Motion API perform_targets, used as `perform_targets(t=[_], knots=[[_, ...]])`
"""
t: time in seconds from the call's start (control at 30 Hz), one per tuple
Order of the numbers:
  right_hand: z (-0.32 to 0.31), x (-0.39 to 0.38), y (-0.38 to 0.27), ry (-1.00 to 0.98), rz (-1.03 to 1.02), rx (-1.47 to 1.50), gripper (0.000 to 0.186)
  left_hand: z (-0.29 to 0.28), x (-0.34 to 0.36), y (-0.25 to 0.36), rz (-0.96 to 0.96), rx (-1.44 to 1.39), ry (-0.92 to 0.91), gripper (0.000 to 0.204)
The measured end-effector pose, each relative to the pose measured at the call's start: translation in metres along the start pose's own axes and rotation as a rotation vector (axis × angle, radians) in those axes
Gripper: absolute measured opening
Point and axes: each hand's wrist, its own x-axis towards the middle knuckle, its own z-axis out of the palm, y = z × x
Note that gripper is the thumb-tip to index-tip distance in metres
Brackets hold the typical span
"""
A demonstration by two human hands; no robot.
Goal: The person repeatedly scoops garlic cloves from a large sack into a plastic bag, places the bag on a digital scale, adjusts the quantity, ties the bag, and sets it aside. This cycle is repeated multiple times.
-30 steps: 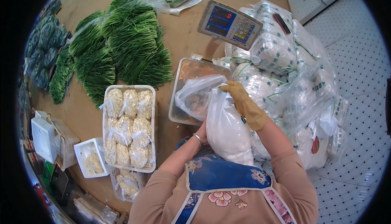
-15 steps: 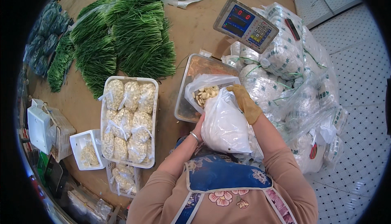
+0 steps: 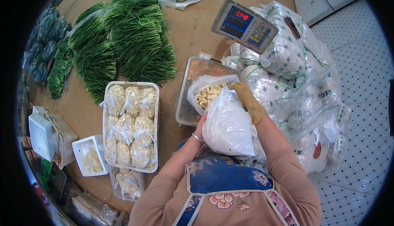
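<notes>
Head view: brown table point(image 3: 193, 33) above white dotted floor point(image 3: 361, 61). Gloved right hand point(image 3: 249, 102) and bare left hand point(image 3: 201, 123) each grip white bag point(image 3: 227, 125), tilted over clear bag point(image 3: 207, 92) on metal scale tray point(image 3: 193, 78).

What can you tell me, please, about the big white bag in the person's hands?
The white bag is thin, crinkled, cloudy plastic, bulging full; its contents are hidden. It is tipped forward, mouth toward a smaller clear bag of pale chunks sitting on the metal tray. The left hand supports its left side, and the right hand, in a tan glove, has a grip on its top edge. Its lower end is at the apron.
</notes>
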Motion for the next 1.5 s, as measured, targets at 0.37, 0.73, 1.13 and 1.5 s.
perform_targets(t=[0.37,0.73,1.13,1.5], knots=[[-0.001,-0.002,-0.034,0.072,0.385,0.259,0.026,0.007,-0.001,0.005,0.037,-0.031,-0.120,0.058],[0.011,-0.008,-0.043,0.100,0.340,0.510,0.016,-0.005,-0.004,0.009,0.069,-0.037,-0.081,0.056],[0.009,-0.008,-0.034,0.198,0.220,0.620,0.016,0.004,-0.001,0.009,0.043,0.081,-0.006,0.056],[0.002,-0.022,-0.044,0.106,0.391,0.622,0.017,-0.020,-0.004,-0.009,-0.008,0.080,-0.016,0.053]])
